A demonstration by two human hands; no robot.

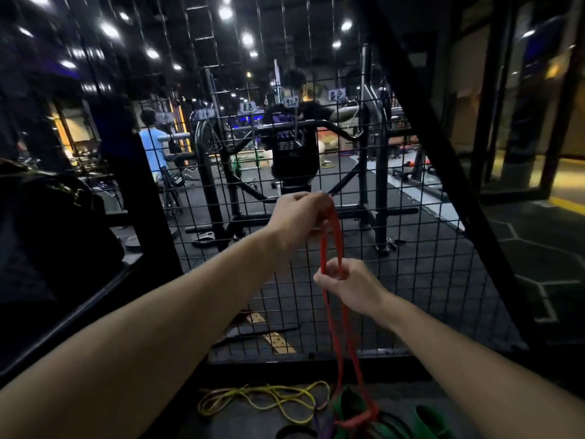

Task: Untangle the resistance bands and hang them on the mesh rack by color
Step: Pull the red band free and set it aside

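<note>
A red resistance band (332,315) hangs taut in front of the black mesh rack (411,248). My left hand (299,217) pinches its top end against the mesh at mid height. Lower down, my right hand (345,285) grips both red strands. The band's bottom end runs to the floor, where it is knotted into a pile with green bands (389,423), a purple band (323,427) and a black one. A yellow band (262,399) lies looped on the floor to the left of that pile.
A thick black diagonal beam (443,160) crosses in front of the mesh on the right. A dark bulky shape (53,236) stands at the left. Behind the mesh are gym racks and two people.
</note>
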